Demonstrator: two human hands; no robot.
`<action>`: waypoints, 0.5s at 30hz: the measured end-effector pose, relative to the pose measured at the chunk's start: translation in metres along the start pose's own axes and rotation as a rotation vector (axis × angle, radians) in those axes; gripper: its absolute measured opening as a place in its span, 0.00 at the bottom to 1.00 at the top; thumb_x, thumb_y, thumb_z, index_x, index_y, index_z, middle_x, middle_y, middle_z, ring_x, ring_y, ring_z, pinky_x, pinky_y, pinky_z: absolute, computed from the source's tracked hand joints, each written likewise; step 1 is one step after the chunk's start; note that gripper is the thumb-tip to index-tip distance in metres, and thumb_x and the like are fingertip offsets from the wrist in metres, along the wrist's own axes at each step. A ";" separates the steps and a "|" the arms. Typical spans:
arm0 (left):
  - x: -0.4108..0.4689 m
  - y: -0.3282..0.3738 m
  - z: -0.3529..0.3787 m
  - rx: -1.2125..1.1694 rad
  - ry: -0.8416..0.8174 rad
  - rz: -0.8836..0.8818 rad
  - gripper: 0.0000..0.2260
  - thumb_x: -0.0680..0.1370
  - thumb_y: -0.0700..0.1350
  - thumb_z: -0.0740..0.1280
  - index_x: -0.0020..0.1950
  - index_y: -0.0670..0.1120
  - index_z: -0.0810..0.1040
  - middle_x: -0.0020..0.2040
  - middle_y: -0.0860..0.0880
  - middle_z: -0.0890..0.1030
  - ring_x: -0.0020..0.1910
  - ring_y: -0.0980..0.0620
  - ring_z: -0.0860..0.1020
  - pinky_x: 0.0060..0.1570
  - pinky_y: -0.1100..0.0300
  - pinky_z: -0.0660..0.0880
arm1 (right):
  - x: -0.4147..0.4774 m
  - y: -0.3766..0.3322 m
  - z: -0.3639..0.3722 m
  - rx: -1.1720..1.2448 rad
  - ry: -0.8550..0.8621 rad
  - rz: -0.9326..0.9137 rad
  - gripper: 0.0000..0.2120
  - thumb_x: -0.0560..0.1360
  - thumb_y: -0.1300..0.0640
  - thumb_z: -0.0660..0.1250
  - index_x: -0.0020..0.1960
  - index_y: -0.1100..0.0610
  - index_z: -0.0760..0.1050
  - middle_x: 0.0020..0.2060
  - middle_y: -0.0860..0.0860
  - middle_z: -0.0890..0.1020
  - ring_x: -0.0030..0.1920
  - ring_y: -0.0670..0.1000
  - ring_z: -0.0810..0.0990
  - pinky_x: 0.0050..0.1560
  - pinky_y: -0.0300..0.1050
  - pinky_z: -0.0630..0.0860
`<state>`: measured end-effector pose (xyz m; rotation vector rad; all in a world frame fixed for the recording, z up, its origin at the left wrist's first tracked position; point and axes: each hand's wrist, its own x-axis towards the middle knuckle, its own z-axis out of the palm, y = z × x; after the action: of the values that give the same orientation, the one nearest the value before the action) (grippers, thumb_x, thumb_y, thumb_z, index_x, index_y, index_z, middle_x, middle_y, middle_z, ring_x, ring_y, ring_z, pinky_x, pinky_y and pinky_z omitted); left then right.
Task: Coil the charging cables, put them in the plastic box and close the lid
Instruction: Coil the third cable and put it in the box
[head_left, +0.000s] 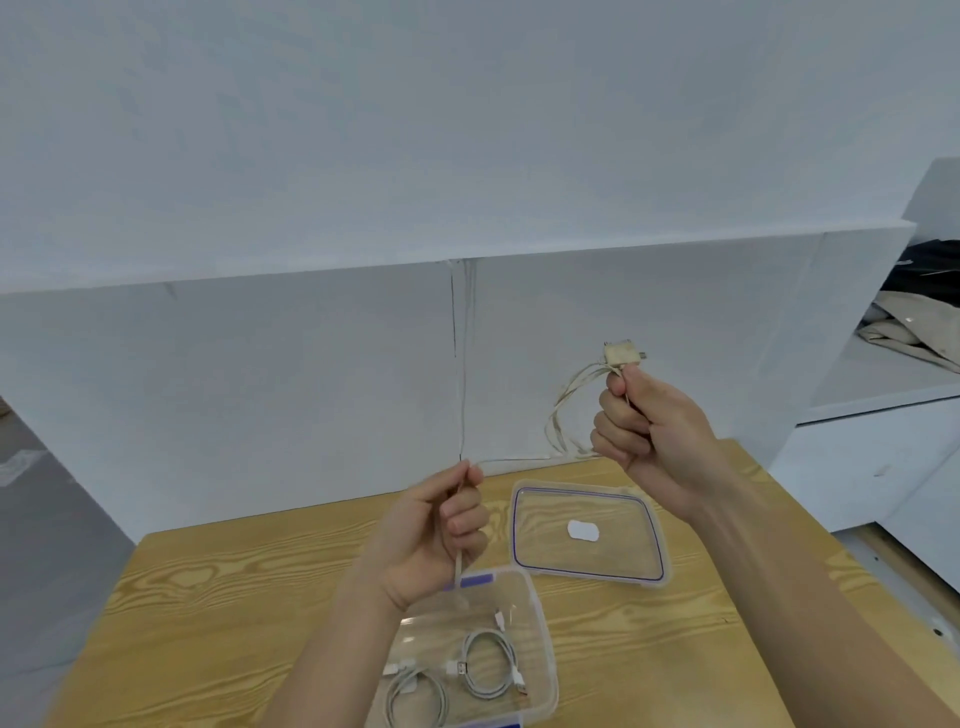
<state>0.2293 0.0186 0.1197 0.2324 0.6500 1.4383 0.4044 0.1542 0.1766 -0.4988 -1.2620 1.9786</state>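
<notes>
I hold a cream multi-plug charging cable (563, 410) up in the air above the table. My right hand (644, 431) grips several loops of it just below its blocky connector head (621, 356). My left hand (436, 530) pinches the cable's other stretch, and its tail hangs down toward the clear plastic box (540, 618). Two coiled white cables (488, 665) lie inside the box. The clear lid (589, 530) with a blue seal rests flat on the wooden table (218, 613), behind the box to the right.
A white partition wall (311, 364) stands right behind the table. To the right is a white shelf unit (872, 447) with beige and dark cloth (914, 322) on it. Grey floor (47, 545) shows at the left.
</notes>
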 end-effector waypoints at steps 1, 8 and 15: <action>-0.003 0.006 -0.004 -0.013 -0.010 0.012 0.13 0.61 0.38 0.80 0.40 0.40 0.78 0.22 0.51 0.66 0.19 0.55 0.67 0.18 0.64 0.66 | 0.000 0.001 0.001 -0.022 0.003 -0.013 0.14 0.81 0.54 0.52 0.39 0.56 0.67 0.24 0.47 0.59 0.22 0.45 0.55 0.24 0.38 0.61; -0.010 0.024 0.007 0.032 0.145 0.213 0.11 0.75 0.40 0.64 0.56 0.39 0.78 0.30 0.50 0.74 0.25 0.56 0.71 0.19 0.67 0.65 | 0.000 0.022 0.017 -0.245 0.009 -0.048 0.14 0.82 0.53 0.51 0.41 0.57 0.66 0.25 0.48 0.60 0.25 0.48 0.58 0.30 0.42 0.62; -0.009 0.006 0.042 0.435 0.252 0.447 0.10 0.81 0.39 0.59 0.57 0.41 0.78 0.32 0.47 0.80 0.26 0.54 0.72 0.21 0.65 0.63 | 0.002 0.045 0.035 -0.288 0.060 -0.068 0.14 0.82 0.53 0.51 0.41 0.58 0.65 0.23 0.46 0.64 0.25 0.47 0.60 0.32 0.45 0.58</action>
<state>0.2475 0.0203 0.1595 0.5702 1.1726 1.7555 0.3639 0.1227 0.1519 -0.6410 -1.5144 1.7214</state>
